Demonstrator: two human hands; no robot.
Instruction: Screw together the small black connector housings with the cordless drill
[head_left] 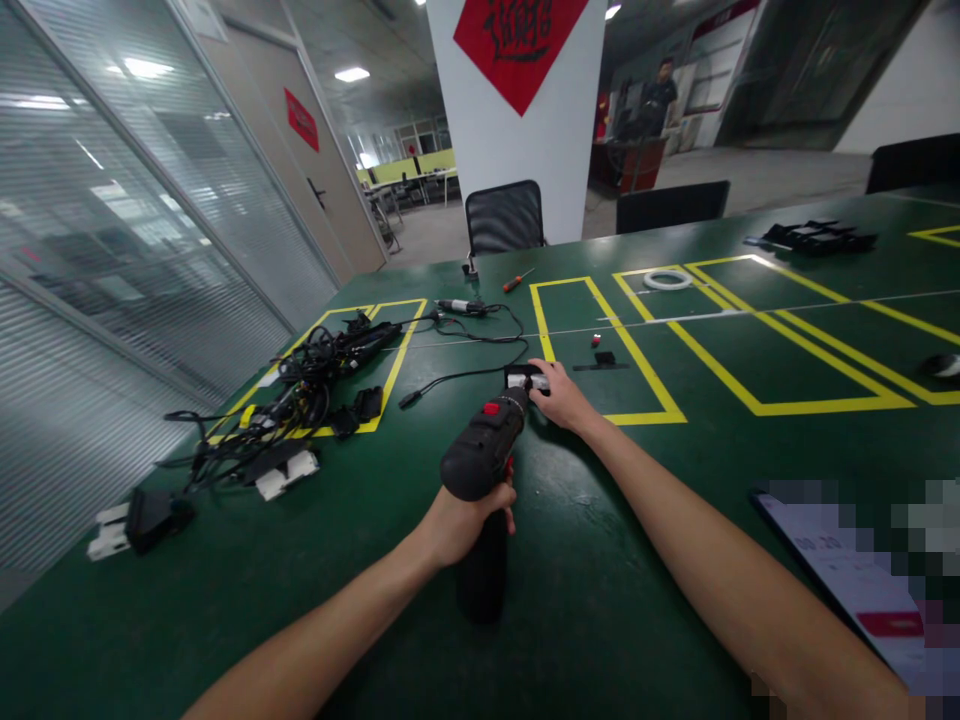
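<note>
My left hand (459, 525) is wrapped round the handle of a black cordless drill (477, 458) with a red switch on top. The drill points away from me, its chuck close to a small black-and-white block (517, 377) on the green table (570, 560). Fingers of my right hand (559, 396) close on the block's right side. Whether the drill's bit touches the block is hidden behind the chuck. Just beyond, a thin black cable (469, 374) with a plug end lies left of the block.
Tangled black cables (300, 400) and black-and-white parts (289, 472) cover the left side. Farther back lie a screwdriver (516, 282), a white tape roll (668, 281) and a dark flat piece (604, 360). A tablet-like screen (832, 570) sits near right. A person (661, 95) stands far back.
</note>
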